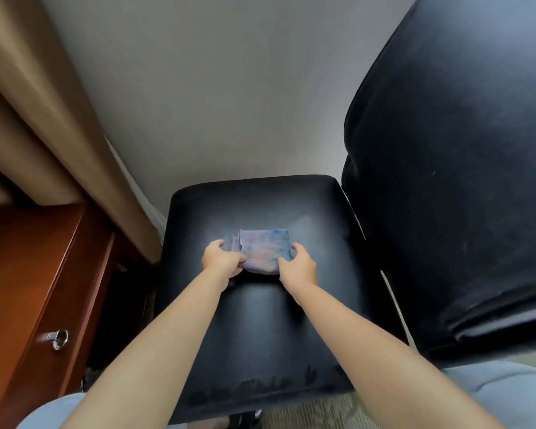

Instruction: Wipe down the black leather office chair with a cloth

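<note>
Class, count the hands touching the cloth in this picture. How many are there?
2. The left hand grips the cloth at its left edge; the right hand grips its right edge, on the chair seat.

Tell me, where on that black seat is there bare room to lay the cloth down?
The seat is bare between the forearms toward its near edge, and behind the cloth toward the wall. The middle is crowded: left hand and right hand grip the cloth there.
</note>
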A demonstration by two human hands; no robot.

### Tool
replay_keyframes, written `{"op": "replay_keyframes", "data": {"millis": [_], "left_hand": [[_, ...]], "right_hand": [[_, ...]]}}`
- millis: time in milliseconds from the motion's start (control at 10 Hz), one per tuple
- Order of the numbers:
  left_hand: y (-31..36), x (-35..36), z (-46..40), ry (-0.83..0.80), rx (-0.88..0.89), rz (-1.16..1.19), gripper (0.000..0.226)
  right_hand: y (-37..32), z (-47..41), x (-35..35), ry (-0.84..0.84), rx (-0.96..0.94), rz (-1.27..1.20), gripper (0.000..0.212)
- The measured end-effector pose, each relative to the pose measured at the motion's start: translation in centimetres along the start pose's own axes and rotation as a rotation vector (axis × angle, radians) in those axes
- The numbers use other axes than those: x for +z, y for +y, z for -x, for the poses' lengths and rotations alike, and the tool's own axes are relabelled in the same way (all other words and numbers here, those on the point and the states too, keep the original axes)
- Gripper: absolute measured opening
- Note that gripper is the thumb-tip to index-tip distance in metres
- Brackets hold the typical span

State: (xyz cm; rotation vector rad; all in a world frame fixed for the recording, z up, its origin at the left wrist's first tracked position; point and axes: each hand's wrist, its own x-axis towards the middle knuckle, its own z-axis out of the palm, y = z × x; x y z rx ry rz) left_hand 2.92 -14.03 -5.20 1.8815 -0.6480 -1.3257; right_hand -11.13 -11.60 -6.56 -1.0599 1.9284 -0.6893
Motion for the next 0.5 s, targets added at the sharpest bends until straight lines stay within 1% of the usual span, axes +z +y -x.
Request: {"op": "replay_keyframes", "data": {"millis": [100, 200, 300, 400, 500], "left_hand": [[0.0, -0.4, 1.3, 0.011, -0.034, -0.034, 0.068], [-2.1, -0.6, 2.0, 0.038, -0.038, -0.158, 0.062], [-3.7, -0.5, 2.6, 0.1, 0.212, -0.517, 0.043], [-3.7, -0.7, 3.2, 0.083, 0.404, -0.79, 0.039], [-2.7, -1.3, 3.7, 0.074, 0.388, -0.764, 0.03]], "right_hand": [[-0.4, 0.3, -0.6, 0.022, -0.042, 0.089, 0.042], [0.3, 1.4, -0.5, 0.019, -0.045, 0.265, 0.044], [1.7, 2.1, -0.3, 0.059, -0.166, 0.456, 0.039], [1.8, 2.3, -1.1, 0.007, -0.221, 0.516, 0.037], [0.9, 2.8, -2.4, 0.029, -0.228, 0.407, 0.037]]}}
